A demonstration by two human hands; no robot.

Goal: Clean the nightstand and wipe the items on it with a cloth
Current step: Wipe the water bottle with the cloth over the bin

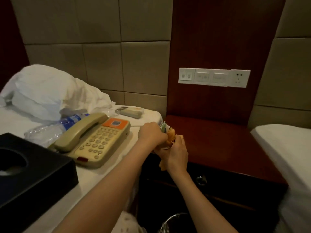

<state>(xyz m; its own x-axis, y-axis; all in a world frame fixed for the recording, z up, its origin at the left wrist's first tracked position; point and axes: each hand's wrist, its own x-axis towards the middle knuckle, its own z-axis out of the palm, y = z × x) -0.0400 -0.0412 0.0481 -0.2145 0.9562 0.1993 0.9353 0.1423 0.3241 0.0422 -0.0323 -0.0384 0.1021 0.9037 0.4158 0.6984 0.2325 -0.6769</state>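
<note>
The dark red wooden nightstand (218,142) stands between two beds, and its top is bare. At its left front corner my right hand (178,153) grips a crumpled orange cloth (170,138). My left hand (151,133) holds a small green and white item (162,126), its fingers curled round it, right against the cloth. The item is mostly hidden by my hand. A beige telephone (94,138), a black tissue box (33,167), a plastic water bottle (55,126) and a remote control (131,111) lie on the left bed.
A white pillow (43,91) sits at the head of the left bed (104,182). A switch and socket panel (213,77) is on the wall above the nightstand. The right bed's edge (286,148) borders the nightstand. A bin with a liner (175,222) stands below.
</note>
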